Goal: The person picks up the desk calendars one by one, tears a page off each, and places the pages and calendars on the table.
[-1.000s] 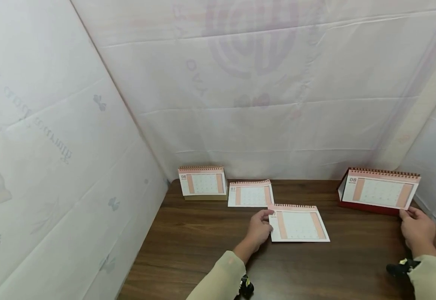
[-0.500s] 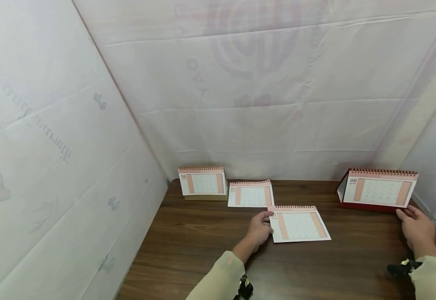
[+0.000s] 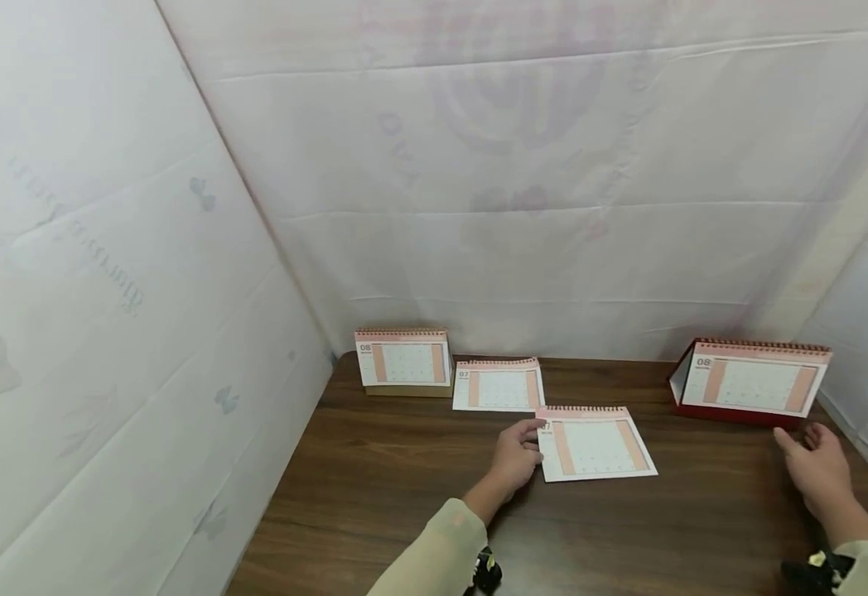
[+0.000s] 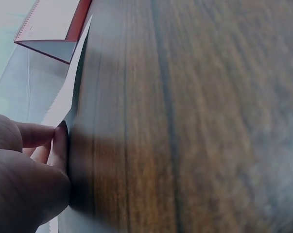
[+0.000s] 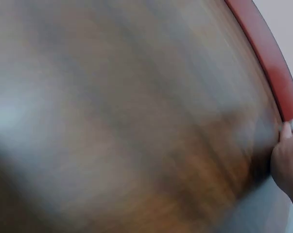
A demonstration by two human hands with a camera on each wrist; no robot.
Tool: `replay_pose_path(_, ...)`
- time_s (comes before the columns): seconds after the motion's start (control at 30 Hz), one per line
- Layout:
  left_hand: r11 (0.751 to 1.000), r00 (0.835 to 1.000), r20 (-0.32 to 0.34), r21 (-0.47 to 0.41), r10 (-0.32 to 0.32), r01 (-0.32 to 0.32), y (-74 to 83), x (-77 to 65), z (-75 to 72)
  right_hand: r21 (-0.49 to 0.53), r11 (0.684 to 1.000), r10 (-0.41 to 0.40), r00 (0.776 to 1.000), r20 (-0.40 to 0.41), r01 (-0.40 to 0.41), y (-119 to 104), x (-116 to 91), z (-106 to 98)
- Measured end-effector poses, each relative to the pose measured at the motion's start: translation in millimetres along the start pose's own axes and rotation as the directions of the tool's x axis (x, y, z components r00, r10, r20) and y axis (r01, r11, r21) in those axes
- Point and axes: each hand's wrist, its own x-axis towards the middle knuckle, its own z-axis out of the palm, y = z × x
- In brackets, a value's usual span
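Note:
My left hand (image 3: 514,459) pinches the left edge of a torn-off calendar page (image 3: 596,451) marked 07. In the left wrist view, thumb and fingers of the left hand (image 4: 27,167) hold that page (image 4: 68,90), which is tilted a little off the wood. My right hand (image 3: 822,472), loosely bent and holding nothing, is just in front of the lower right corner of a desk calendar (image 3: 758,382) with a red base, marked 08. The right wrist view is blurred; the red base (image 5: 270,53) runs along its right side, close to the right hand (image 5: 288,162).
Another torn-off 07 page (image 3: 499,389) lies behind the held one, its front corner close to it. To its left stands a second desk calendar (image 3: 406,364) with a tan base, marked 08. White printed sheeting (image 3: 516,257) walls the brown wooden table (image 3: 374,463).
My right hand has come away from the red-based calendar, back toward me and slightly left. That calendar has turned and shifted slightly left. My left hand stays on the page, nearly still.

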Motion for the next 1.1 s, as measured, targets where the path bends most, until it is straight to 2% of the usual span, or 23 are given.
replay_pose_path(0.1, 1.0, 1.0, -0.018, -0.005, 0.019, -0.019, -0.7, 1.9, 4.2, -0.017, 0.998, -0.061, 0.997, 0.037, 0.062, -2, -15, 5)
replay_pose_path(0.2, 0.999, 0.999, -0.03, -0.006, 0.032, -0.033, -0.6, 3.5, 0.9, -0.04, 0.992, -0.118, 0.99, 0.074, 0.121, -8, -29, 19)
replay_pose_path(0.33, 1.0, 1.0, -0.018, -0.013, 0.024, -0.024, 0.4, 4.5, 0.5, -0.039, 0.982, -0.178, 0.972, 0.156, 0.186, -10, -48, 30)
replay_pose_path(0.4, 1.0, 1.0, -0.013, -0.018, 0.022, -0.023, 1.0, 4.3, 1.7, -0.01, 0.976, -0.208, 0.952, 0.223, 0.215, -11, -57, 37)
replay_pose_path(0.53, 0.999, 1.0, -0.006, -0.033, 0.017, -0.017, 1.7, 3.8, 4.9, 0.035, 0.977, -0.207, 0.906, 0.37, 0.209, -21, -75, 56)
replay_pose_path(0.67, 0.999, 1.0, 0.014, -0.052, 0.016, -0.015, 1.0, 2.9, 8.8, 0.028, 0.983, -0.173, 0.865, 0.472, 0.181, -33, -90, 77)
replay_pose_path(0.77, 0.998, 1.0, 0.016, -0.065, 0.02, -0.019, -0.6, 2.6, 13.2, 0.046, 0.982, -0.183, 0.843, 0.507, 0.185, -37, -98, 88)
replay_pose_path(0.83, 0.997, 1.0, 0.006, -0.076, 0.022, -0.021, -2.0, 3.2, 16.4, 0.052, 0.98, -0.193, 0.846, 0.498, 0.193, -37, -100, 94)
replay_pose_path(0.97, 0.994, 1.0, -0.021, -0.107, 0.009, -0.011, -3.2, 4.5, 23.0, 0.056, 0.985, -0.172, 0.884, 0.436, 0.164, -36, -100, 101)
replay_pose_path(1.1, 0.996, 0.999, -0.042, -0.09, -0.02, 0.016, 0.5, 3.9, 27.8, 0.069, 0.991, -0.135, 0.907, 0.399, 0.118, -36, -97, 104)
